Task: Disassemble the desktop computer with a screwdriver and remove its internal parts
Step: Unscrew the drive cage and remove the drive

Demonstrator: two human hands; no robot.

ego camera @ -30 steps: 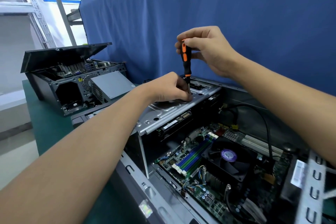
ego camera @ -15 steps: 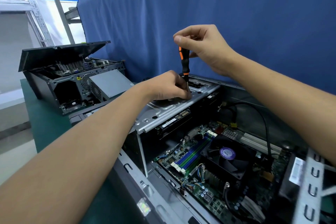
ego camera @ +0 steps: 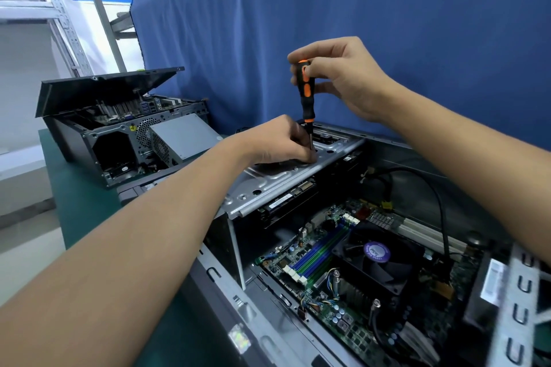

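Upright over the silver metal drive cage [ego camera: 286, 179] of the open grey desktop computer [ego camera: 268, 322], the black-and-orange screwdriver [ego camera: 306, 98] is pinched at its handle by the right hand [ego camera: 343, 77]. Curled fingers of the left hand [ego camera: 283, 143] hold its shaft near the tip, resting on the cage.

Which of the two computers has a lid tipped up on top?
The far computer on the left, whose dark lid slants up over it. The near computer, with the screwdriver on it, has no lid; its black fan shows.
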